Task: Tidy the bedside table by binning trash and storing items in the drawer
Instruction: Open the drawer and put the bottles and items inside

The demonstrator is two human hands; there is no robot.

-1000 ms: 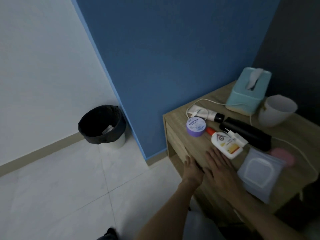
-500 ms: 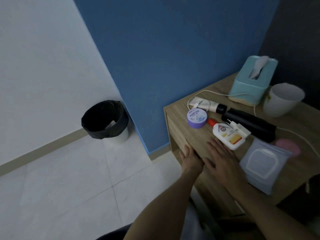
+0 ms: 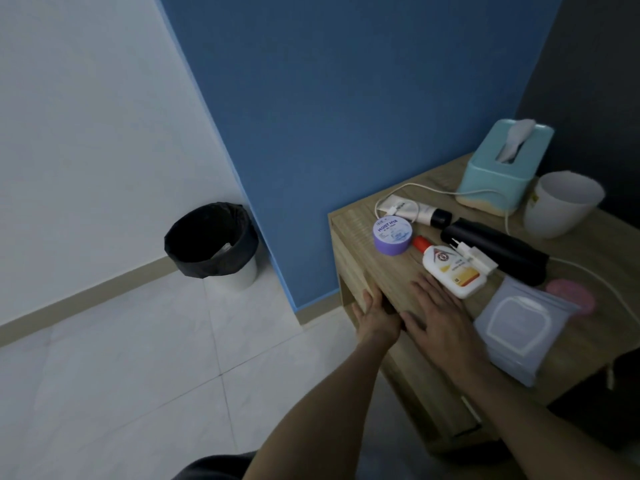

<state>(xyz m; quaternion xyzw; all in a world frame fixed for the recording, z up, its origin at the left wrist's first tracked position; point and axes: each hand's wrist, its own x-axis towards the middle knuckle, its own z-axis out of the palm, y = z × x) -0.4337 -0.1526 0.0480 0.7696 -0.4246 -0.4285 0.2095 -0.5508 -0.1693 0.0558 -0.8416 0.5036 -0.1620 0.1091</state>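
Observation:
My left hand point(image 3: 375, 315) grips the top edge of the drawer front point(image 3: 353, 271) of the wooden bedside table point(image 3: 388, 271), fingers hooked under the tabletop lip. My right hand point(image 3: 440, 315) rests flat on the tabletop near its front edge. On the table lie a purple round tin point(image 3: 391, 235), a white lotion bottle with a red cap point(image 3: 450, 270), a white charger plug point(image 3: 474, 259) with its cable, a cream tube point(image 3: 415, 211), a black bottle point(image 3: 495, 254), a wet-wipes pack point(image 3: 519, 330) and a pink round item point(image 3: 571, 296).
A black-lined bin point(image 3: 213, 242) stands on the tiled floor, left of the table beside the blue wall. At the back of the table sit a teal tissue box point(image 3: 498, 174) and a white cup point(image 3: 561, 202).
The view has shifted slightly; both hands stay at the table's front edge, the left at the drawer front and the right flat on top.

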